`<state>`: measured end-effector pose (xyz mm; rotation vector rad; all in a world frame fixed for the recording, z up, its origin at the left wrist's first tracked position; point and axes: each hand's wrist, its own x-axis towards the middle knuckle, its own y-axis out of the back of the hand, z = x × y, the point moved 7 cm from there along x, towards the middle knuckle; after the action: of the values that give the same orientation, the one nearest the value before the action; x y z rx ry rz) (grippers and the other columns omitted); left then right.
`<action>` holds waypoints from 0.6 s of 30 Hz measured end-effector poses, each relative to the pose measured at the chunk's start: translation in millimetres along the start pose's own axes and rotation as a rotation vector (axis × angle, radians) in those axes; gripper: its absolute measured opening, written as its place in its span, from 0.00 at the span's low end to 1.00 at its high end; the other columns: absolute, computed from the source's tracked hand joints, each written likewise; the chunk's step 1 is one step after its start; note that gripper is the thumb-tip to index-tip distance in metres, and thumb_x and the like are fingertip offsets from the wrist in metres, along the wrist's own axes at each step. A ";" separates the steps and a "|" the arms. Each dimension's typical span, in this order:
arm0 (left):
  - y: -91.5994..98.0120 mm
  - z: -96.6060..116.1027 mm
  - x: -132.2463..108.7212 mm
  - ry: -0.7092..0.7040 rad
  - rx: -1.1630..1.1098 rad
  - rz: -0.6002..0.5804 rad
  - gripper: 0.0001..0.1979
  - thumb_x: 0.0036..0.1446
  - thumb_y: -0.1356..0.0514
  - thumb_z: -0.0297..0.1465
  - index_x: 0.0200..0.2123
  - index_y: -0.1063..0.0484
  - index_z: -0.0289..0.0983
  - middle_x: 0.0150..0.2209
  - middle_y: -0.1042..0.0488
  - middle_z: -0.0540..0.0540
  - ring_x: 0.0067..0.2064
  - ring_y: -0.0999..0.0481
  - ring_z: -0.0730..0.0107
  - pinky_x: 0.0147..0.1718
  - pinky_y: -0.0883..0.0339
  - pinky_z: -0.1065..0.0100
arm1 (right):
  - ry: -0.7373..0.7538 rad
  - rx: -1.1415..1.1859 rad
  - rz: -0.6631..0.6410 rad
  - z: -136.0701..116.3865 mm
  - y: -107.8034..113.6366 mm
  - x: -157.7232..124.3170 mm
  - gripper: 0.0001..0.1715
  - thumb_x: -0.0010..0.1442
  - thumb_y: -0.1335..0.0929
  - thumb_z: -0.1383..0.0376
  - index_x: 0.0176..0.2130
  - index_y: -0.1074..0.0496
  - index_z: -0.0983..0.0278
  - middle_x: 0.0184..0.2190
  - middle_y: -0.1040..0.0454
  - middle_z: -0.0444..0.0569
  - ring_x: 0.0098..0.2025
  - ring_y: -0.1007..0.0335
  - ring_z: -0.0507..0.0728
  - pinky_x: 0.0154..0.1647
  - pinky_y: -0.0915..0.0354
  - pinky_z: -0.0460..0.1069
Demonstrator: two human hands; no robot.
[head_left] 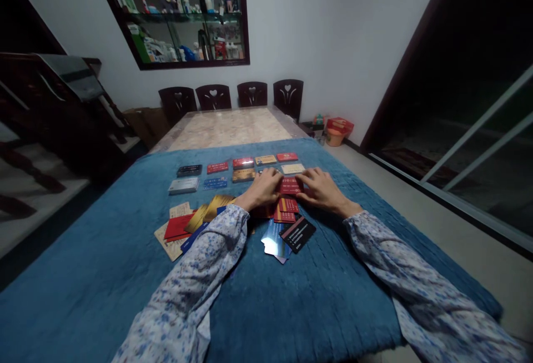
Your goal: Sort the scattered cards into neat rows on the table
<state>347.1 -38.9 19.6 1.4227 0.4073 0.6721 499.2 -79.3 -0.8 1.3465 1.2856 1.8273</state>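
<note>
Between my two hands is a dark red card (290, 185), apparently atop a small stack. My left hand (263, 186) has its bent fingers at the left edge. My right hand (321, 188) closes in at the right edge. Just nearer to me lie loose red cards (287, 207), shiny blue cards (275, 238) and a black card (297, 233). Left of them, gold cards (206, 212), a red card (178, 227) and cream cards (167, 241) overlap, partly behind my left forearm. Beyond my hands, small card stacks stand in rows, among them a gold one (244, 175) and a cream one (293, 169).
A blue cloth (316, 296) covers the near part of the table; the bare marble-patterned top (237, 124) shows beyond. Several dark chairs (213, 96) line the far side. A shelf cabinet (194, 66) is set in the wall. An orange bucket (334, 135) stands on the floor at right.
</note>
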 end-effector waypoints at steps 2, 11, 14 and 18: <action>3.1 0.4 -2.2 -0.005 0.013 -0.004 0.18 0.60 0.39 0.32 0.54 0.31 0.36 0.56 0.32 0.35 0.58 0.34 0.46 0.54 0.35 0.47 | 0.021 0.007 -0.025 -0.5 2.4 4.2 0.29 0.64 0.32 0.51 0.59 0.29 0.63 0.53 0.27 0.61 0.51 0.39 0.67 0.43 0.42 0.56; 11.4 -19.9 -13.2 0.005 0.110 -0.053 0.16 0.58 0.38 0.31 0.50 0.29 0.36 0.54 0.31 0.36 0.56 0.34 0.47 0.53 0.34 0.50 | 0.091 0.029 -0.204 -21.1 8.8 36.7 0.20 0.63 0.30 0.54 0.51 0.25 0.62 0.50 0.26 0.59 0.50 0.38 0.65 0.42 0.43 0.54; 16.9 -30.2 -20.5 0.037 0.134 -0.088 0.16 0.58 0.38 0.31 0.49 0.28 0.36 0.54 0.30 0.36 0.56 0.34 0.48 0.52 0.35 0.50 | 0.107 0.030 -0.237 -30.9 7.8 51.4 0.19 0.61 0.28 0.56 0.49 0.24 0.61 0.50 0.26 0.58 0.51 0.38 0.66 0.42 0.43 0.54; 26.8 -46.5 -32.3 0.088 0.160 -0.114 0.17 0.59 0.39 0.32 0.52 0.29 0.38 0.55 0.31 0.37 0.58 0.35 0.48 0.53 0.36 0.50 | 0.154 0.023 -0.282 -44.2 1.9 72.9 0.19 0.62 0.29 0.54 0.49 0.24 0.61 0.50 0.27 0.59 0.54 0.39 0.67 0.44 0.42 0.55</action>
<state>288.6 -23.8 35.8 1.5119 0.6182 0.6223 432.0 -36.4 29.4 0.9921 1.4961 1.7480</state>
